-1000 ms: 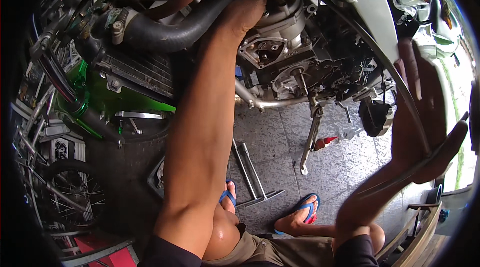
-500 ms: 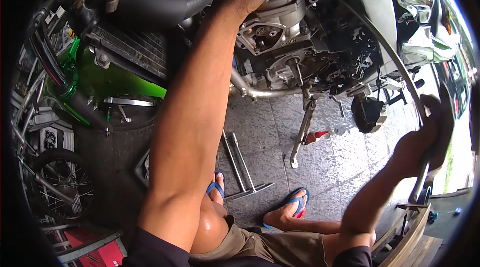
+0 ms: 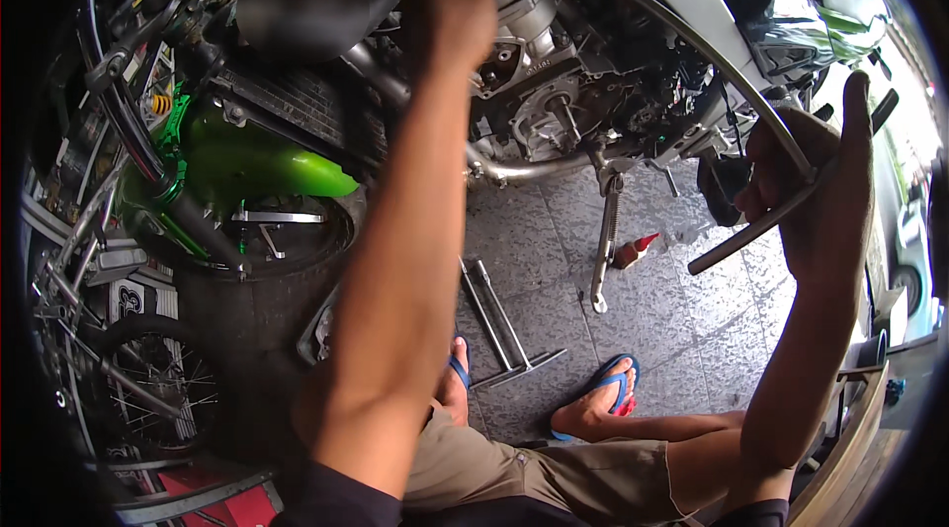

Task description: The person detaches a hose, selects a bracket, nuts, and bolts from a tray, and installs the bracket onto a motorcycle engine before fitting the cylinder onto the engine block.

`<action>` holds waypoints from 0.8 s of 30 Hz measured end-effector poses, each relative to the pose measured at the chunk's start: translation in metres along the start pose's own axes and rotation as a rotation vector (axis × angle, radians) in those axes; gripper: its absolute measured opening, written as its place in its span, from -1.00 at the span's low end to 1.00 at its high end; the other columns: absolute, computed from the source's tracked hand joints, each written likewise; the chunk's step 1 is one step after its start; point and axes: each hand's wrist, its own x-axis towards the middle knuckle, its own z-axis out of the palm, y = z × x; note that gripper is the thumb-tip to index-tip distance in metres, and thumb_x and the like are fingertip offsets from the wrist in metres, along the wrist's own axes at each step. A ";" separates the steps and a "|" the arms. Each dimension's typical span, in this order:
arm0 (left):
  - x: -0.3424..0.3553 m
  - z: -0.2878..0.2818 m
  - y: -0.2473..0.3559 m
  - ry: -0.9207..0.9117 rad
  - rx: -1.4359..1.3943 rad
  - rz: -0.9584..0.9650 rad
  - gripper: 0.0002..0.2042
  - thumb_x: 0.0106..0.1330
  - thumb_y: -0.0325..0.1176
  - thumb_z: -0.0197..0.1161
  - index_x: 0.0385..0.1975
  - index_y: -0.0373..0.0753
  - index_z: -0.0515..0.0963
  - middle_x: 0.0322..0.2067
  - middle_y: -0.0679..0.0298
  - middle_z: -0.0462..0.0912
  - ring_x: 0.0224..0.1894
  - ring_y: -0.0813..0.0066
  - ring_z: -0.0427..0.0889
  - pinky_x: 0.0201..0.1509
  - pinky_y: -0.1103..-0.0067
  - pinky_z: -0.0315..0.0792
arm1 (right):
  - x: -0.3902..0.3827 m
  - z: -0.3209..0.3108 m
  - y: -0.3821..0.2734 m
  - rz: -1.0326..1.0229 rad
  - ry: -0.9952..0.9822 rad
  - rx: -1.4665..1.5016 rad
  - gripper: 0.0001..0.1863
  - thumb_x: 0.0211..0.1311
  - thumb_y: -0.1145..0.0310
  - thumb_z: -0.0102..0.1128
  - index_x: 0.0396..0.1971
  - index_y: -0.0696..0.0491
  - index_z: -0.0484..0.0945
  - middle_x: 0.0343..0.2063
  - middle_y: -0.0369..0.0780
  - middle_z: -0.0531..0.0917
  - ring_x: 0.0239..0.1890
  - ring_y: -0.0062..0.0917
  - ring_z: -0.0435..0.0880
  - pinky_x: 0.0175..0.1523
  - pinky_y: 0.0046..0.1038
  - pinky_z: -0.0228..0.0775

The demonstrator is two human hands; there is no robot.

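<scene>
A motorcycle engine [image 3: 539, 82] with its side opened stands before me, a bare shaft sticking out of it. My left hand [image 3: 463, 23] is bent at the wrist beside the upper engine, close to a black hose; its fingers are blurred and partly lost in shadow. Off to the right, my right hand [image 3: 816, 201] grips the crossbar of a long T-handle wrench [image 3: 707, 38]. One end of the bar juts out below the hand, the other above it. The wrench's shaft runs up and left along the white body panel toward the engine top, where its tip is hidden.
A radiator [image 3: 297, 110] and green fender [image 3: 262, 156] are at left. Below the engine hangs the kickstand [image 3: 603, 250], near a small red-capped bottle [image 3: 636, 250]. Another T-handle wrench [image 3: 504, 314] lies on the tiles by my feet. A wooden bench [image 3: 850, 443] is lower right.
My left hand has drawn back left and down from the engine top. My right hand is higher, and the wrench's crossbar has turned into clearer view. The whole view has shifted slightly.
</scene>
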 end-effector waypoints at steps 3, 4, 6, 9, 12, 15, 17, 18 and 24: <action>-0.080 0.007 0.062 0.337 0.035 0.081 -0.67 0.30 -0.20 0.17 -0.13 -0.36 0.56 -0.27 0.05 0.64 -0.18 0.17 0.60 0.01 0.35 0.43 | -0.001 0.001 0.004 0.053 0.091 0.088 -0.16 0.24 -0.41 -0.23 -0.53 0.18 0.59 -0.76 -0.24 0.51 -0.80 -0.59 0.43 -0.62 -0.49 0.46; -0.100 0.012 0.081 0.133 -0.263 0.021 -0.66 0.34 -0.15 0.16 -0.16 -0.36 0.55 -0.34 0.14 0.61 -0.24 0.28 0.58 -0.07 0.39 0.43 | -0.001 0.004 0.006 0.078 0.114 0.146 -0.18 0.25 -0.40 -0.22 -0.52 0.17 0.59 -0.80 -0.29 0.48 -0.84 -0.59 0.42 -0.65 -0.50 0.45; -0.124 -0.002 0.129 -0.422 -0.827 -0.316 -0.63 0.38 -0.07 0.13 -0.22 -0.34 0.54 -0.46 0.27 0.56 -0.35 0.50 0.55 -0.23 0.49 0.43 | -0.008 0.018 0.003 0.109 0.116 0.212 -0.19 0.25 -0.39 -0.21 -0.51 0.16 0.59 -0.84 -0.35 0.46 -0.88 -0.59 0.42 -0.67 -0.51 0.44; -0.125 0.021 0.154 -0.679 -1.494 -0.611 -0.64 0.41 -0.07 0.11 -0.30 -0.32 0.55 -0.59 0.32 0.48 -0.50 0.61 0.48 -0.41 0.61 0.36 | -0.019 0.026 -0.006 0.224 0.119 0.424 -0.26 0.26 -0.36 -0.13 -0.45 0.13 0.59 -0.83 -0.37 0.46 -0.86 -0.58 0.43 -0.67 -0.48 0.43; -0.119 0.021 0.149 -0.800 -1.635 -0.592 -0.68 0.41 -0.12 0.12 -0.37 -0.30 0.55 -0.68 0.36 0.42 -0.62 0.64 0.39 -0.53 0.70 0.27 | -0.031 0.015 0.026 0.125 -0.129 0.404 -0.18 0.28 -0.36 -0.20 -0.28 0.25 0.56 -0.69 -0.18 0.57 -0.81 -0.48 0.50 -0.65 -0.42 0.45; -0.119 0.019 0.150 -0.747 -1.642 -0.586 -0.71 0.43 -0.21 0.09 -0.39 -0.32 0.54 -0.70 0.37 0.41 -0.69 0.70 0.31 -0.59 0.68 0.26 | -0.061 -0.005 0.038 -0.098 -0.327 0.179 -0.26 0.34 -0.19 -0.15 -0.18 0.34 0.52 -0.66 -0.09 0.58 -0.83 -0.49 0.49 -0.63 -0.53 0.41; -0.120 0.016 0.156 -0.730 -1.605 -0.606 -0.71 0.43 -0.21 0.09 -0.42 -0.31 0.54 -0.70 0.38 0.40 -0.69 0.71 0.31 -0.59 0.69 0.25 | -0.068 -0.037 0.029 -0.248 -0.295 0.068 -0.38 0.39 -0.03 -0.06 -0.16 0.37 0.50 -0.69 -0.09 0.55 -0.85 -0.53 0.45 -0.63 -0.64 0.35; -0.123 0.014 0.158 -0.717 -1.562 -0.630 -0.71 0.43 -0.22 0.10 -0.44 -0.31 0.53 -0.70 0.40 0.39 -0.68 0.71 0.30 -0.59 0.70 0.25 | -0.063 -0.055 0.022 -0.277 -0.206 -0.043 -0.46 0.39 0.03 -0.05 -0.23 0.33 0.51 -0.73 -0.15 0.48 -0.85 -0.58 0.39 -0.65 -0.66 0.28; -0.119 0.010 0.163 -0.687 -1.594 -0.644 -0.71 0.43 -0.23 0.10 -0.45 -0.32 0.53 -0.65 0.37 0.44 -0.69 0.72 0.27 -0.58 0.69 0.21 | -0.040 -0.064 0.020 -0.243 0.126 -0.736 -0.79 0.33 0.46 -0.04 -0.49 0.17 0.51 -0.77 -0.33 0.36 -0.72 -0.72 0.33 -0.60 -0.57 0.19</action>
